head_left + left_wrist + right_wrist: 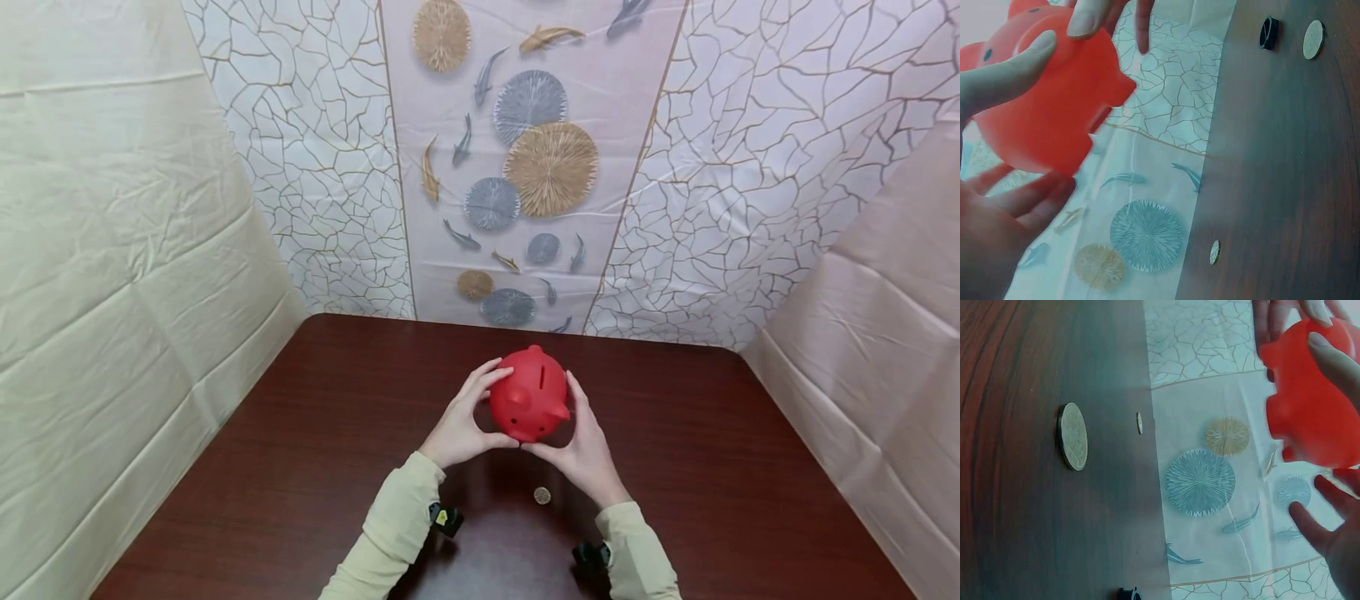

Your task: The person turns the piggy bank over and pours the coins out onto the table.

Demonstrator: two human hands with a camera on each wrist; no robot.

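Note:
A red pig-shaped piggy bank (531, 396) is held up off the table, its snout toward the person and its coin slot visible on top. My left hand (461, 423) grips its left side, thumb at the snout and fingers spread around the body. On the opposite side my right hand (587, 454) holds it the same way, the two thumb tips close together. The left wrist view shows the bank's stubby feet well above the tabletop. Below lies a coin (542, 496), larger in the right wrist view, where a second coin (1140, 422) shows farther off.
A small black round plug (1269, 32) lies on the dark wooden table (337, 467) near the coin. Behind the table hangs a patterned cloth (510, 167), with beige cloth (112, 250) at the left side and more at the right.

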